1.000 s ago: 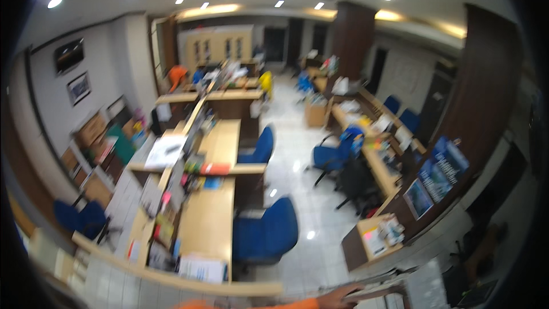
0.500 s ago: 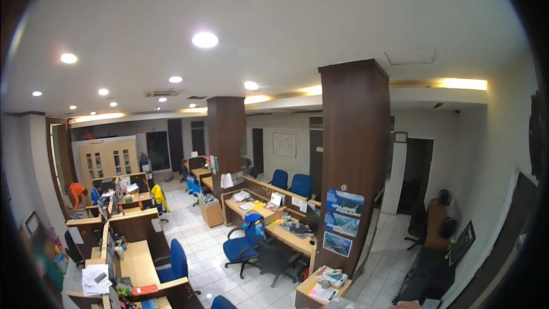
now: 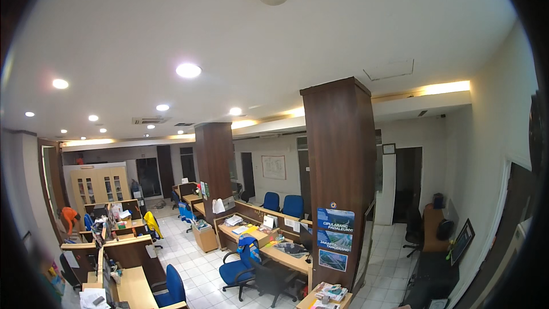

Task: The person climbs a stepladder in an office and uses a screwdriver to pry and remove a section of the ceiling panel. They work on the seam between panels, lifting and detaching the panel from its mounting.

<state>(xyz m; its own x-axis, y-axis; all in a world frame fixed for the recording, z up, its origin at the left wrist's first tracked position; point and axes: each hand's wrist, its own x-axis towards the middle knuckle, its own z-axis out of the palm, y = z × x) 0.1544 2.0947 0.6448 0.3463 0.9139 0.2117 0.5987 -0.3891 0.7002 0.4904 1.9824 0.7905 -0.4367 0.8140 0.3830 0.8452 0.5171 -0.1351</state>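
Neither of my hands can be made out in the head view. A tiny tan sliver shows at the lower edge right of the middle, too small to name. Nearest at the bottom is a small wooden cabinet (image 3: 306,301) with magazines and papers (image 3: 331,293) on top. Behind it rises a dark brown pillar (image 3: 338,154) bearing blue posters (image 3: 336,240). At the lower left, loose white papers (image 3: 91,297) lie by a desk partition (image 3: 101,269).
Blue office chairs (image 3: 237,272) and a black chair (image 3: 273,279) stand by a long desk (image 3: 291,257). A person in orange (image 3: 70,217) bends over at the far left. A framed screen or picture (image 3: 462,241) leans at the right. White floor tiles (image 3: 200,272) run between the desks.
The view has tilted upward and turned slightly right, so the room sits lower and further left and more ceiling shows. The tan patch at the lower edge has almost left the picture.
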